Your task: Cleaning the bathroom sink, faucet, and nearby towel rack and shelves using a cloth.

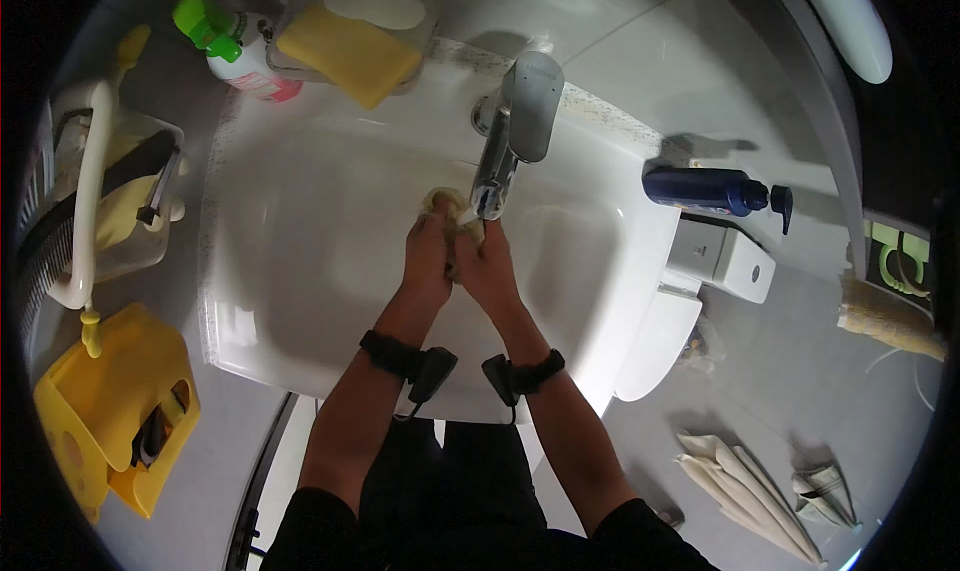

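Observation:
Over the white washbasin [322,271], both hands grip one wet, yellowish cloth [450,245], whose exact kind is hard to make out. My left hand [426,252] has the cloth's left part, with some of it showing above the fingers. On the other side, my right hand [489,263] holds the right part just below the spout of the chrome faucet [499,151]. The fingertips are partly hidden by the cloth and the spout. Whether water is running is hard to tell. A black strap with a small device is on each wrist.
A yellow sponge cloth [349,53] and a white-and-pink bottle with a green top [251,65] stand at the basin's back left. On the right rim sits a dark blue pump bottle [697,188]. A yellow holder [120,398] hangs left; a toilet [664,338] stands right.

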A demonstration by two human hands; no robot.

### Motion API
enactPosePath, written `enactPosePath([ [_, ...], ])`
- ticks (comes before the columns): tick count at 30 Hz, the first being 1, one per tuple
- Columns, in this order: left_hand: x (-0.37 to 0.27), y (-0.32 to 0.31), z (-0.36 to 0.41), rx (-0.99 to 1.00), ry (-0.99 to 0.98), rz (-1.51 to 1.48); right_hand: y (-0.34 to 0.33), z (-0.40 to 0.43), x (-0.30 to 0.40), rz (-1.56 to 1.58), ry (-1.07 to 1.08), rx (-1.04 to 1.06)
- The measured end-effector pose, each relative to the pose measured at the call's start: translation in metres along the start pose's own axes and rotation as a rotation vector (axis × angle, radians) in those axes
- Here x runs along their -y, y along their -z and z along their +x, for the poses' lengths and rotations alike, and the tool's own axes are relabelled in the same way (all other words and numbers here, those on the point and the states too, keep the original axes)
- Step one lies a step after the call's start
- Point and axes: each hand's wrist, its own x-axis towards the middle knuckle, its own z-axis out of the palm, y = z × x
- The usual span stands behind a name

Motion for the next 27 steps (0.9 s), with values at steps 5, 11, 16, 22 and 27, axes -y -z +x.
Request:
enactPosePath([
  [5,-0.016,0.022,0.0,0.096,0.009,0.255,0.024,0.011,0.028,-0.007,-0.31,0.173],
  [11,-0.039,0.016,-0.011,0.116,0.226,0.059,0.043,0.003,0.029,0.442,-0.361,0.287],
  [16,-0.032,-0.001,-0.015,0.031,0.077,0.013,0.036,-0.007,0.021,0.794,-0.363,0.089],
  [22,-0.032,-0.003,-0.035,-0.076,0.027,-0.207,0.014,-0.025,0.042,0.843,-0.457,0.192],
  [27,-0.034,0.015,-0.039,0.056,-0.281,0.219,0.017,-0.007,0.022,0.607,-0.419,0.148],
])
